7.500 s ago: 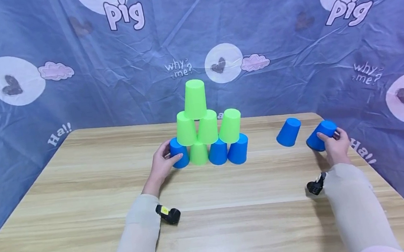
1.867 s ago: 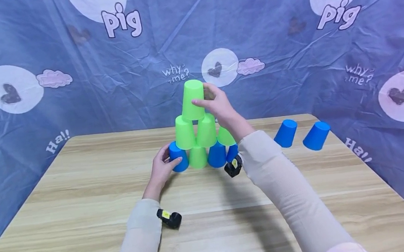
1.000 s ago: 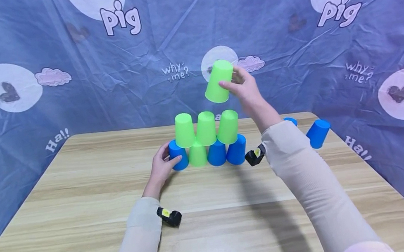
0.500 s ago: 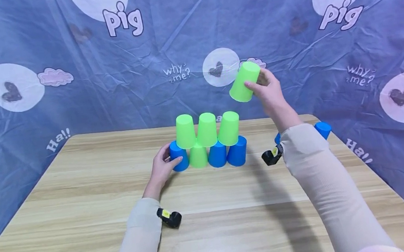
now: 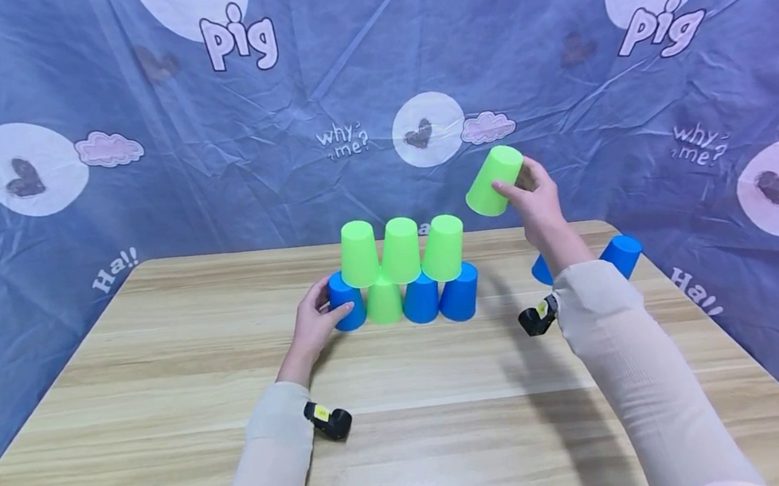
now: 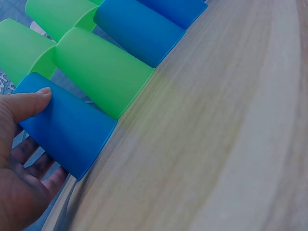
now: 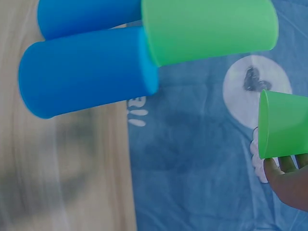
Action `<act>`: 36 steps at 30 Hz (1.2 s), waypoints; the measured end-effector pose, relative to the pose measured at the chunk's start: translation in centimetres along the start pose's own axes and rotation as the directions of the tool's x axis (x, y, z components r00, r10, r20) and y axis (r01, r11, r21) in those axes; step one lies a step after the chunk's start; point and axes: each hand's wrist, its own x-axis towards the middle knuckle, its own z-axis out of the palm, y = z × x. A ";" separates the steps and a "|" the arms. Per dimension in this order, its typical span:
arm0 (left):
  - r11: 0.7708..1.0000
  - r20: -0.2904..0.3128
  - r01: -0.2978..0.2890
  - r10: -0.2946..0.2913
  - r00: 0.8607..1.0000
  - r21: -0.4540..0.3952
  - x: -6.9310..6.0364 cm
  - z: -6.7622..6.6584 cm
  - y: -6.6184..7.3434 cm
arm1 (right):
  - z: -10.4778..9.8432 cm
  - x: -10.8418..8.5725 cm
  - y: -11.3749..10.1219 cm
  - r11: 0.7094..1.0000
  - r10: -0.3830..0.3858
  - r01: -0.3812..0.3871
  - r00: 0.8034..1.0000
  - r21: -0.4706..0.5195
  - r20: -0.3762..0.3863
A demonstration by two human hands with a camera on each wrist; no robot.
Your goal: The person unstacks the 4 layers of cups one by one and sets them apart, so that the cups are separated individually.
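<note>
My left hand (image 5: 313,320) grips the blue cup (image 5: 347,304) at the left end of the bottom row. Its thumb lies across the cup's front in the left wrist view, the other fingers behind. Beside that cup stand a green cup (image 5: 383,303) and two blue cups, all upside down. Three upside-down green cups (image 5: 402,251) sit on top of this row, bridging the gaps. Up in the air to the right, my right hand (image 5: 535,193) holds another green cup (image 5: 495,181), tilted, mouth down to the left. The right wrist view shows part of this cup (image 7: 286,125) and the fingers under it.
Two more blue cups stand upside down at the table's right; one (image 5: 541,270) is mostly behind my right forearm, the other (image 5: 623,255) partly behind the sleeve. The wooden table (image 5: 413,449) ends at a printed blue cloth (image 5: 266,169) behind it.
My right hand let go of a blue cup at the right, took the green cup off the top of the stack and carried it rightward, lately lowering it. My left hand has stayed put.
</note>
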 end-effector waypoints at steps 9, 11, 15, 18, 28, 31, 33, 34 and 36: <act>1.000 -0.007 0.001 -0.001 1.000 0.022 0.1 0.1 -0.2 | -0.9 -0.1 2.4 0.997 0.039 -0.041 0.999 -0.070 -0.035; 1.000 -0.008 -0.005 0.005 1.000 0.016 0.1 0.0 -0.2 | -1.0 -0.2 2.9 0.993 0.054 -0.058 0.998 -0.098 -0.041; 1.000 -0.008 -0.021 0.021 1.000 0.006 0.2 0.0 -0.3 | -1.1 -0.3 3.8 0.988 0.095 -0.101 0.994 -0.118 -0.055; 1.000 -0.007 -0.027 0.027 1.000 0.007 0.1 0.0 -0.3 | -1.2 -0.5 4.6 0.985 0.119 -0.126 0.991 -0.119 -0.066; 0.999 -0.010 -0.033 0.033 0.999 0.012 0.1 0.0 -0.3 | -1.0 -1.1 7.1 0.983 0.159 -0.166 0.983 -0.076 -0.092; 0.999 -0.006 -0.034 0.034 0.999 0.005 -0.1 0.0 0.0 | -0.9 -1.3 7.7 0.979 0.179 -0.187 0.979 -0.082 -0.098; 1.000 -0.005 -0.031 0.031 0.999 0.003 -0.2 0.0 0.1 | -0.9 -1.4 8.0 0.976 0.191 -0.200 0.976 -0.089 -0.103; 1.000 -0.005 -0.030 0.030 1.000 0.002 -0.2 0.0 0.1 | -0.9 -1.5 8.2 0.975 0.195 -0.205 0.975 -0.091 -0.107; 1.000 -0.006 -0.029 0.029 1.000 -0.001 -0.2 0.0 0.1 | -0.9 -1.6 8.5 0.972 0.203 -0.214 0.973 -0.098 -0.113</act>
